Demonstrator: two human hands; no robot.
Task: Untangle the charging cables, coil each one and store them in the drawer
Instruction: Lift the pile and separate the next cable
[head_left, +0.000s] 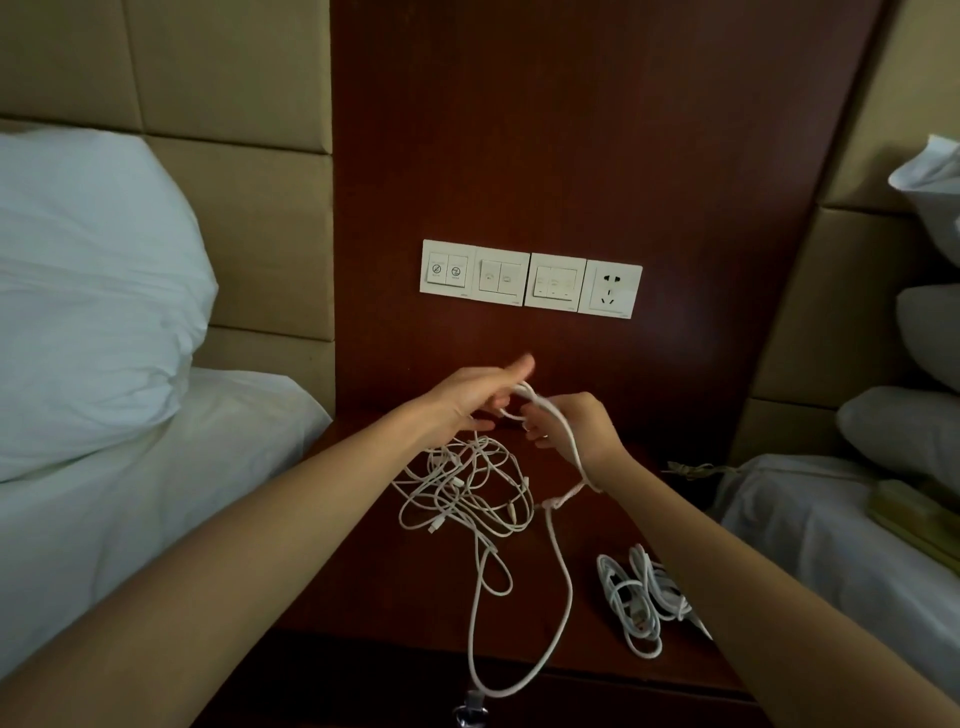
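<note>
A tangle of thin white charging cables (467, 493) lies on the dark wooden nightstand (363, 582). One thicker white cable (563, 587) rises from a long loop over the front edge, through a knot near my right wrist, up to both hands. My right hand (576, 426) grips this cable, fingers curled round it. My left hand (475, 397) is just left of it, thumb and fingers pinching the cable's upper loop. Two coiled white cables (641, 597) lie at the nightstand's right front. No drawer is visible.
A bed with a white pillow (88, 291) flanks the nightstand on the left, another bed with pillows (924, 426) on the right. A row of wall switches and a socket (530, 278) sits on the wood panel behind. A small metal object (470, 709) hangs at the front edge.
</note>
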